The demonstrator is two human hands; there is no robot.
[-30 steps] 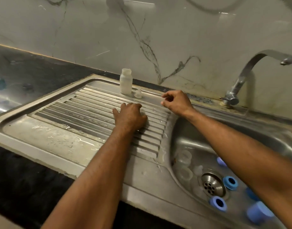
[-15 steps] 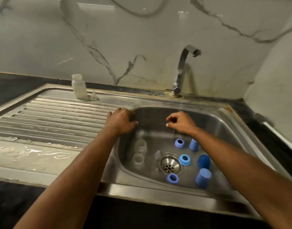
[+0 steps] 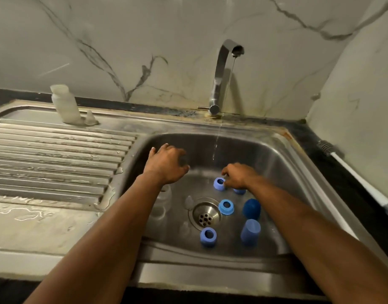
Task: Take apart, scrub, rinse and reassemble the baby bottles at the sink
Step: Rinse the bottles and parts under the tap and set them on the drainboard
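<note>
Bottle parts lie in the sink basin [image 3: 283, 172]: blue collar rings [image 3: 208, 236] and caps [image 3: 250, 231] round the drain [image 3: 205, 216], right hand [image 3: 240, 175] pinching one ring [image 3: 219, 184], left hand [image 3: 167, 164] loosely spread, tap [image 3: 221, 71] trickling, clear bottle [image 3: 64, 104] on the drainboard [image 3: 46, 154] behind.

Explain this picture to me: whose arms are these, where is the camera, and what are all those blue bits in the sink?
No robot here: a person wears a camera on the head, looking down at their own arms. The left hand hovers in the sink, holding nothing that shows. The right hand pinches a blue ring. A thin stream runs from the tap. Around the drain lie two more blue rings, blue caps, and clear bottles partly hidden under the left arm. One bottle and a teat stand on the drainboard.
</note>
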